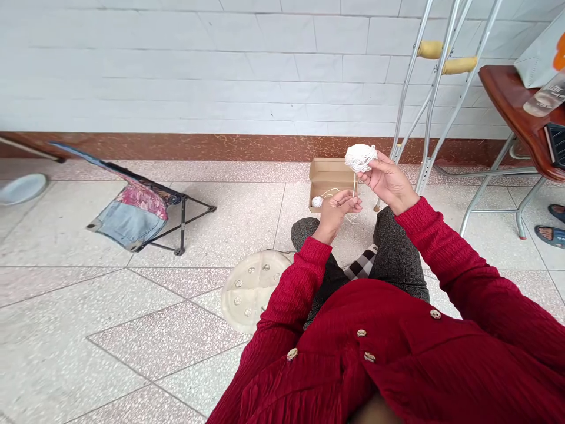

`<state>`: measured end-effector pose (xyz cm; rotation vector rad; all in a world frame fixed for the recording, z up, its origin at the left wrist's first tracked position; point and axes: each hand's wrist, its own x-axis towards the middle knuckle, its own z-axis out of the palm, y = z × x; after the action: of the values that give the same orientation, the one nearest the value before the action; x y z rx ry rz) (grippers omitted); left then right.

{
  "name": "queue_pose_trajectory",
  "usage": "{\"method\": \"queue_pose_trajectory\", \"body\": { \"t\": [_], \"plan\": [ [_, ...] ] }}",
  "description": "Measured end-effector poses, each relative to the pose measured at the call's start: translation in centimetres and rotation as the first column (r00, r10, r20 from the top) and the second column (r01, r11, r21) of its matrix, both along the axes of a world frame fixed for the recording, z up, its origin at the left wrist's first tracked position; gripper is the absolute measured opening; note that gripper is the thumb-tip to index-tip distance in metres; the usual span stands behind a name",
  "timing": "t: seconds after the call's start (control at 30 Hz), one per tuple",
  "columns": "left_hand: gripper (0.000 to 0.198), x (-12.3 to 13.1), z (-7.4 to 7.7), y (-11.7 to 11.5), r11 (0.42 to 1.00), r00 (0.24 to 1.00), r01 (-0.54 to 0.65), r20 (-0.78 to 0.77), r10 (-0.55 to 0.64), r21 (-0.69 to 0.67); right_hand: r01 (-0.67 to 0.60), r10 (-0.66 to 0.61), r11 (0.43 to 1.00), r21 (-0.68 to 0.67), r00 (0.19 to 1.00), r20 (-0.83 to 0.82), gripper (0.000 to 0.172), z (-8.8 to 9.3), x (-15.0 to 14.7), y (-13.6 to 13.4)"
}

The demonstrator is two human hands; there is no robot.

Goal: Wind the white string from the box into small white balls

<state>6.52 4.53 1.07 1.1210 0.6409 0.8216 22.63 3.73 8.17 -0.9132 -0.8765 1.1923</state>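
A ball of white yarn (359, 158) is gripped in my right hand (389, 181), with loose loops showing on its surface. From the ball a strand of yarn (355, 181) hangs down to my left hand (339, 211), whose fingers pinch it. Just behind my left hand an open cardboard box (332, 171) sits on the floor. Inside it lies a smaller white yarn ball (316, 201), with a loose strand curving from it toward my left hand. Some more loose yarn (352, 218) trails at the box's near right corner.
Aluminium crutches (430, 112) lean on the wall to the right, beside a brown table (507, 100) bearing a bottle (545, 97). A folding chair (132, 215) stands on the left. A round plastic stool (247, 288) is by my left side. Sandaled feet (549, 234) show at far right.
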Motion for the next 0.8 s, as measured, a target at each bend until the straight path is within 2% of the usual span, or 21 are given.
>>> {"method": "queue_pose_trajectory", "body": {
  "t": [0.1, 0.27, 0.8],
  "plan": [
    [0.036, -0.2, -0.6, -0.3, 0.999, 0.999, 0.017, -0.038, -0.016, 0.031, 0.024, -0.024, 1.0, -0.015, 1.0, -0.014, 0.037, -0.5, 0.2, 0.0],
    [0.032, -0.8, -1.3, -0.9, 1.0, 0.999, 0.01, -0.034, -0.01, 0.008, 0.039, -0.04, 0.999, -0.013, 0.999, -0.024, 0.037, -0.8, 0.1, 0.0],
    [0.03, -3.0, -1.9, -0.6, 1.0, 0.995, -0.016, -0.099, 0.015, -0.007, 0.038, -0.038, 0.999, 0.013, 0.999, 0.006, 0.038, -1.2, 1.4, -0.4]
  ]
}}
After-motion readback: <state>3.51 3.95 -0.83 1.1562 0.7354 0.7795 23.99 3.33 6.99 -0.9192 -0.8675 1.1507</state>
